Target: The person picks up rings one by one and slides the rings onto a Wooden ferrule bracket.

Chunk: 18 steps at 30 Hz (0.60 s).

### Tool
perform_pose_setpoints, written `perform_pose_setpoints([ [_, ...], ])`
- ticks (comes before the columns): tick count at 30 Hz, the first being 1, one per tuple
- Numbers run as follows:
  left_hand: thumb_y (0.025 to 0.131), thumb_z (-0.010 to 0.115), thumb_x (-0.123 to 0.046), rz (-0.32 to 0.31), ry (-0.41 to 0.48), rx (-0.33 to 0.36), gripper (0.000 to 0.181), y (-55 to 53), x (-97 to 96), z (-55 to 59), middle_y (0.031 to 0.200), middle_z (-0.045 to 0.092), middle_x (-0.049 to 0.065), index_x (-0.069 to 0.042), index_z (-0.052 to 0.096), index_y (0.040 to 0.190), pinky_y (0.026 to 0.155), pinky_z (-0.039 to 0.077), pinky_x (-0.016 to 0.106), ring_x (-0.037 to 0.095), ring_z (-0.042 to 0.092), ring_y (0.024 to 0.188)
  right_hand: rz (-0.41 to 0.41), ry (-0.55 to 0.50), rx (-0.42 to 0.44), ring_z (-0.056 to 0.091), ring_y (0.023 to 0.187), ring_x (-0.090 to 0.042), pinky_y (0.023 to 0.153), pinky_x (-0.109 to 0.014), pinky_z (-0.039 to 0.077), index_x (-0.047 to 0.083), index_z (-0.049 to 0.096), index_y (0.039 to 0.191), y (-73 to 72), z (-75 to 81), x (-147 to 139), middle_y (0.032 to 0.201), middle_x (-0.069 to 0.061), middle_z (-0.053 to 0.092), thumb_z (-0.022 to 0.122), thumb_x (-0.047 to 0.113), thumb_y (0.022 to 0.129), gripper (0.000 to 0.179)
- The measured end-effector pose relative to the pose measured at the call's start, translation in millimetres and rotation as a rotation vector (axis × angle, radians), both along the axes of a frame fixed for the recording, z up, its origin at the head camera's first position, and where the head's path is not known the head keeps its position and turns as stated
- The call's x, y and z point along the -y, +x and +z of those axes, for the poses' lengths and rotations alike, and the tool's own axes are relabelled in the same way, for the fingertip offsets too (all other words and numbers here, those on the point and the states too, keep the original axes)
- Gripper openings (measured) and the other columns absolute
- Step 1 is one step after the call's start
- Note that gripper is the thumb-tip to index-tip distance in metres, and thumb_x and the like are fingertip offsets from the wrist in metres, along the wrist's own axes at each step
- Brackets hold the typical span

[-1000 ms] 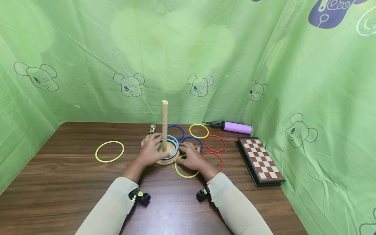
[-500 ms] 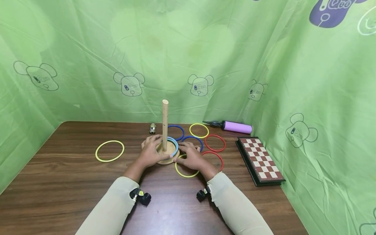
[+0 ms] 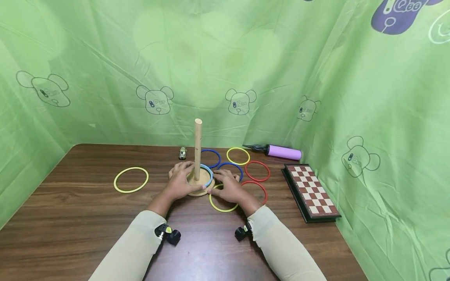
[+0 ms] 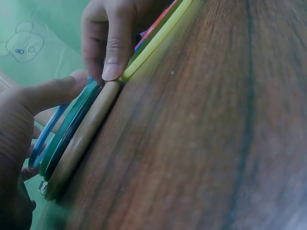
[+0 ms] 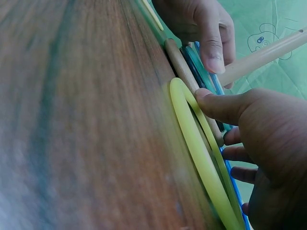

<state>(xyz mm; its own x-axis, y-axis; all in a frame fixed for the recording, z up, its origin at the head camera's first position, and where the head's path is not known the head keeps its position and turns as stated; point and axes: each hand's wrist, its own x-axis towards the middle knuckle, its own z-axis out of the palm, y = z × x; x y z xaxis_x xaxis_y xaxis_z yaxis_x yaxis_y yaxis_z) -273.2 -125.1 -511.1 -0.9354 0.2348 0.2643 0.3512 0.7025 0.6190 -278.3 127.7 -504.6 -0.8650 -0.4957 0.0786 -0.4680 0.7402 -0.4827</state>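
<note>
A wooden post (image 3: pixel 198 148) stands upright on a round wooden base (image 4: pixel 86 136). Around the post, a light blue ring (image 3: pixel 211 172) lies over a green ring (image 4: pixel 67 132) and a dark ring, both partly hidden in the head view. My left hand (image 3: pixel 180 181) holds the light blue ring, thumb at the near side and fingers spread toward the far side. At the base's right edge, my right hand (image 3: pixel 228 187) grips the rim, its thumb on the near edge and fingers farther round. Beneath that hand a yellow ring (image 5: pixel 194 148) touches the base.
Blue rings (image 3: pixel 230 164) and red rings (image 3: pixel 258 180) lie right of the base. Another yellow ring (image 3: pixel 131 191) is at left, one more (image 3: pixel 238 164) at the back. A toy car (image 3: pixel 182 153), a purple hand pump (image 3: pixel 284 152) and a chessboard (image 3: pixel 314 191) surround them.
The light blue ring has come down from a raised, tilted position onto the rings below, with my left hand still on it. The right hand has stayed at the base.
</note>
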Motion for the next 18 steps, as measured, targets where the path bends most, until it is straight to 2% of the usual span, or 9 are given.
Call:
perform_pose_setpoints([
  [13, 0.077, 0.097, -0.046, -0.013, -0.001, -0.02, 0.1, -0.2, 0.0, -1.8, 0.164, 0.049, 0.023, -0.005, 0.056, 0.159, 0.125, 0.016, 0.077, 0.051, 0.034, 0.155, -0.002, -0.002, -0.007, 0.041, 0.158, -0.036, 0.113, -0.066, 0.028, 0.011, 0.062, 0.156, -1.3, 0.0, 0.4, 0.167, -0.011, 0.053, 0.081, 0.049, 0.098, 0.072],
  [18, 0.076, 0.097, -0.049, -0.02, -0.007, -0.02, 0.105, 1.1, 2.7, -2.6, 0.167, 0.046, 0.023, -0.005, 0.054, 0.16, 0.125, 0.015, 0.077, 0.051, 0.032, 0.155, 0.009, -0.013, -0.002, 0.04, 0.158, -0.036, 0.111, -0.064, 0.028, 0.011, 0.062, 0.156, -0.1, 0.5, 0.8, 0.167, -0.012, 0.053, 0.081, 0.049, 0.098, 0.073],
])
